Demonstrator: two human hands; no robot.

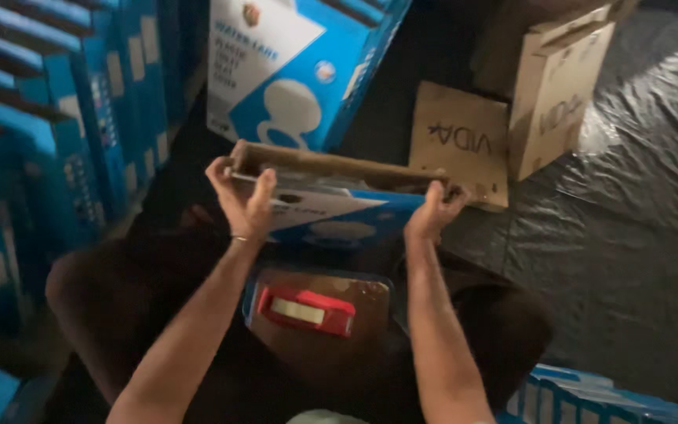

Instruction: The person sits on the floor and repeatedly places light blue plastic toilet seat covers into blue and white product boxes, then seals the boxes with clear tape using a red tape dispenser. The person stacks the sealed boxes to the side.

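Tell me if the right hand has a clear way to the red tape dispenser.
Probably yes. The tape dispenser lies uncovered between the forearms, just below the right hand, but that hand grips the box and must let go first.

Two bare forearms, no sleeves, thin bracelet [239, 238] on left wrist, dark trousers [127, 298]

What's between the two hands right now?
In the head view, the blue-and-white carton spans the stretch between left hand and right hand; each grips one end.
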